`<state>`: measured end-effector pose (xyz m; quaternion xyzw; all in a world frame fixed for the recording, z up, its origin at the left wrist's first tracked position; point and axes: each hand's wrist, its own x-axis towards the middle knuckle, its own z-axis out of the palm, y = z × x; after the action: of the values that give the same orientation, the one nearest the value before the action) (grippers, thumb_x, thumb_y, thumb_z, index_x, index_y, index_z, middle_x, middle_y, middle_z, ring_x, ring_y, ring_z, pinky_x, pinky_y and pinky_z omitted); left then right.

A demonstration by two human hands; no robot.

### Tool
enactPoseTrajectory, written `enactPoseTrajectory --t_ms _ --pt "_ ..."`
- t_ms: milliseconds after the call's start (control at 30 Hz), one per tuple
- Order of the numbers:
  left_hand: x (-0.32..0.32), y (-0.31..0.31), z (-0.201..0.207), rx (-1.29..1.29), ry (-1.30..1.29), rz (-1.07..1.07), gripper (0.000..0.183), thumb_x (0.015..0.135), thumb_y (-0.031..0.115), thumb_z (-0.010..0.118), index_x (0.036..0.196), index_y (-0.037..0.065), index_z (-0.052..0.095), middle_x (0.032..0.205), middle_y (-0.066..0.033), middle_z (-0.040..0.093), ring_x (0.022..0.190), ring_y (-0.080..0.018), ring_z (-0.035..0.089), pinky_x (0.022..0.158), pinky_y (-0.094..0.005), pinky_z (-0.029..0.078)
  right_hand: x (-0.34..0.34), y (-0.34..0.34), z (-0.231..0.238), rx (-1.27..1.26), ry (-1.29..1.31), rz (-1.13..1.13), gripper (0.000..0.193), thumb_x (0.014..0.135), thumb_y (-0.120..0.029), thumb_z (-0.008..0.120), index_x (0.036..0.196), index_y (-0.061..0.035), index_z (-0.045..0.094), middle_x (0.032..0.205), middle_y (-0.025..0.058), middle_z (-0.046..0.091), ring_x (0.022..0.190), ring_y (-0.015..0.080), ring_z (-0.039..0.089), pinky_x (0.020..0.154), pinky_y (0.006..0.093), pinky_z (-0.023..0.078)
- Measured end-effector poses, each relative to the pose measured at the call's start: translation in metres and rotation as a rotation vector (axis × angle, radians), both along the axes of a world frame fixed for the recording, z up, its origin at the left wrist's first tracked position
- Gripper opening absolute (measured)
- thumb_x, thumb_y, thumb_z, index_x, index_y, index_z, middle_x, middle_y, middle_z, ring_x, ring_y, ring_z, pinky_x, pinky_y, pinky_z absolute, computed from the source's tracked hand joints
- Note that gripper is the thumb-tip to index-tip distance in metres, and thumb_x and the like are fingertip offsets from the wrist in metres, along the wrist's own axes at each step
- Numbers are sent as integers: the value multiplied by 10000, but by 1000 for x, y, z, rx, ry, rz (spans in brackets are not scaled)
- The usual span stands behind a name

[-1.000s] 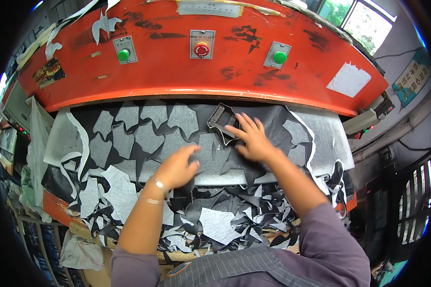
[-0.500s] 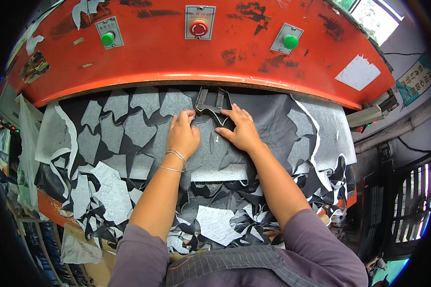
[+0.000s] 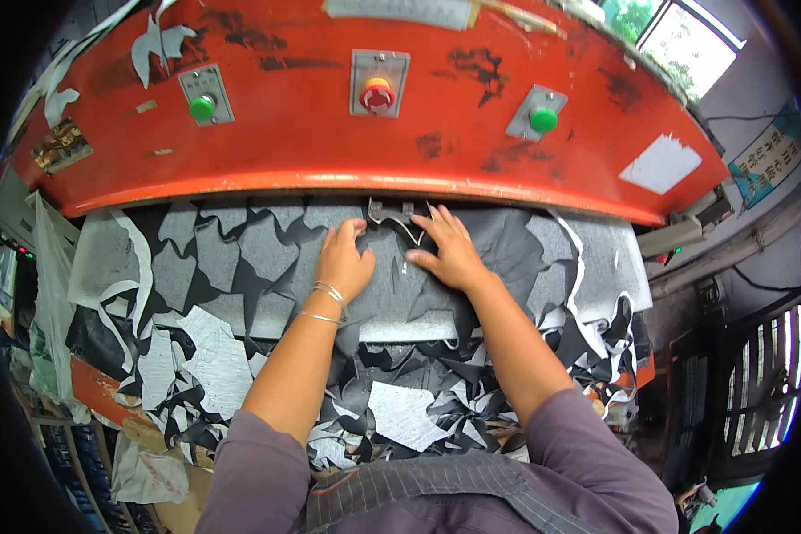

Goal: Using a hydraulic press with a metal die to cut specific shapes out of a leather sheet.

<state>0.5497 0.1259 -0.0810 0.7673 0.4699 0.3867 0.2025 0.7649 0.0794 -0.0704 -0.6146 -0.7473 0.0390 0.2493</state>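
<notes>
A steel cutting die (image 3: 376, 212) with a wavy front edge coming to a point stands on a dark sheet of leather-like material (image 3: 503, 245). The red press head hides its far part. Left of the die is my left hand (image 3: 345, 260), a little apart from it, fingers loosely bent and thumb held away. My right hand (image 3: 450, 249) lies at the die's right side with fingers stretched out; whether the fingertips touch the metal I cannot tell. Neither hand grips anything.
The red press head (image 3: 276, 147) spans the far side, with green buttons (image 3: 202, 109) (image 3: 543, 120) and a red stop button (image 3: 377, 95). Cut-out gaps show the pale board (image 3: 93, 267) at left. Black and white scraps (image 3: 409, 416) pile along the near edge.
My left hand has come away from the die and its fingers have loosened. The die sits farther under the press head. The view has tilted up slightly.
</notes>
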Motion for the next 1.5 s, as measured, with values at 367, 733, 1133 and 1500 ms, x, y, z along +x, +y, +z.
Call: enactPoseTrajectory --t_ms 367,733,1133,1500 --pt "-158 36 162 516 -96 233 288 942 187 549 728 4 489 708 -90 477 666 -178 463 631 -310 389 35 -32 149 654 712 -372 251 866 -174 683 962 -25 506 746 4 513 671 81 482 602 235 414" --pt "-127 -261 60 -320 242 -430 167 811 232 667 776 70 691 741 -95 657 697 -290 635 639 -384 512 -113 -274 69 -414 173 486 597 760 -447 714 1102 27 590 975 190 611 941 362 596 822 419 483" --pt "-96 -313 37 -70 261 -173 109 701 208 691 638 119 686 622 -55 581 599 -255 588 523 -359 468 -133 -305 31 -269 -121 338 358 682 -265 739 918 -29 609 825 111 627 790 283 635 665 386 521" --pt "-96 -237 75 -536 254 -558 213 854 266 639 936 83 712 772 -95 653 706 -271 638 645 -325 502 -27 -29 55 -68 -16 -107 600 749 -339 733 1226 -74 482 1308 205 451 1199 373 424 945 476 433"
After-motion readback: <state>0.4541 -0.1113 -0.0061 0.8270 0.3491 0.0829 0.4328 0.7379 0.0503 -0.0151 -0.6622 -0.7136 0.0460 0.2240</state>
